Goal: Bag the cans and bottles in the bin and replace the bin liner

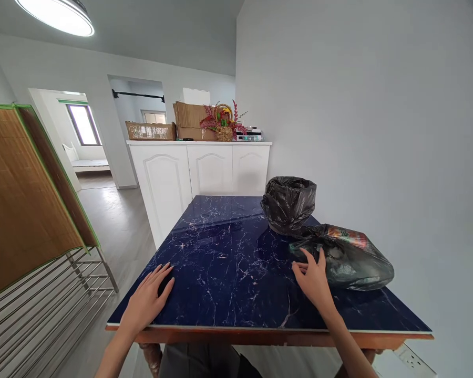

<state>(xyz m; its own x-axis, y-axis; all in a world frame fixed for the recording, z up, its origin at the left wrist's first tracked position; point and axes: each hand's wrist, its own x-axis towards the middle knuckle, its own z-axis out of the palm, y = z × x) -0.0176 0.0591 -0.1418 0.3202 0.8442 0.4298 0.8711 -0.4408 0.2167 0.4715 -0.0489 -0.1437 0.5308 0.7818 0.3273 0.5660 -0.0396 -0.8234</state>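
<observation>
My left hand [152,296] rests flat at the left front of the dark blue marbled tabletop [228,273], fingers stretched and holding nothing. At the right, my right hand [313,275] is at the near side of a filled black plastic bag [358,265], its fingers spread and curved. Whether the fingertips touch the bag's plastic I cannot tell. Through the thin plastic a red and orange package [349,237] shows; the other contents cannot be made out. Just behind stands a bin lined with a black plastic bag [289,205], its mouth open upward.
A wall [358,131] runs along the table's right side. Behind the table is a white cabinet [211,168] bearing cardboard boxes [152,130] and a flower basket [224,133]. A metal rack [94,273] with a bamboo mat [27,194] stands to the left.
</observation>
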